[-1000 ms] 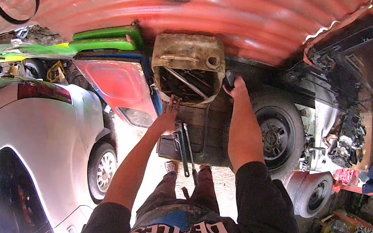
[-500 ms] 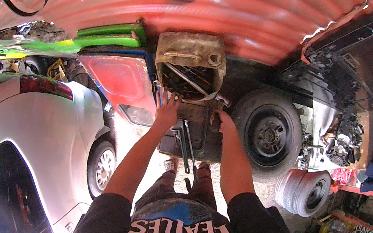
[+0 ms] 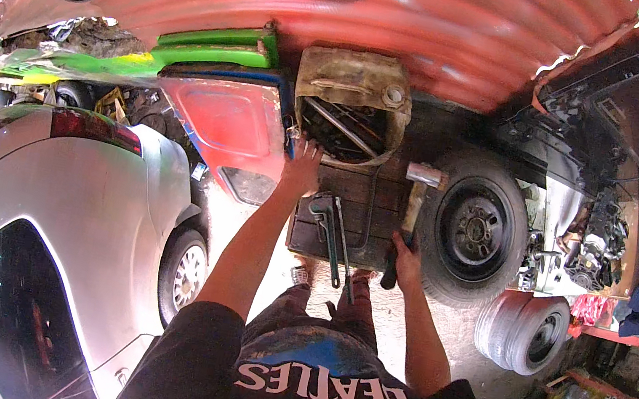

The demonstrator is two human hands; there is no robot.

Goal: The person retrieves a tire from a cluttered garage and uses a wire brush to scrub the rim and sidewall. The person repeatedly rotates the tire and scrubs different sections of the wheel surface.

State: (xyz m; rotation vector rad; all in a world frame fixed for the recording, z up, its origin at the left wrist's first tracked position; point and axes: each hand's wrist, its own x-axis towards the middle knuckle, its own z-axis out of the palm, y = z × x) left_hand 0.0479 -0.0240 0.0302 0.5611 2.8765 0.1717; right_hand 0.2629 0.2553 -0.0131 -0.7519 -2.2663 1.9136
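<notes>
Pipe wrench (image 3: 330,242) on the bench (image 3: 387,211), handle overhanging the near edge, probably for quick grabbing. My right hand (image 3: 407,258) is wrapped round the hammer's (image 3: 412,218) grip end, likely for swing control; it's along the bench's right side, by the wheel (image 3: 474,231). Silvery head, worn pale-brown shaft, black grip. Left hand (image 3: 302,169) flat, fingers spread, grasping nothing, beside the cut-away jerrycan (image 3: 354,77); contact unclear.

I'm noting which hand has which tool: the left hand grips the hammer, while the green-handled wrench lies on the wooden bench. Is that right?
Not quite. The head view shows the hammer gripped by the right hand, not the left hand. The green-handled wrench does lie on the wooden bench.
</notes>
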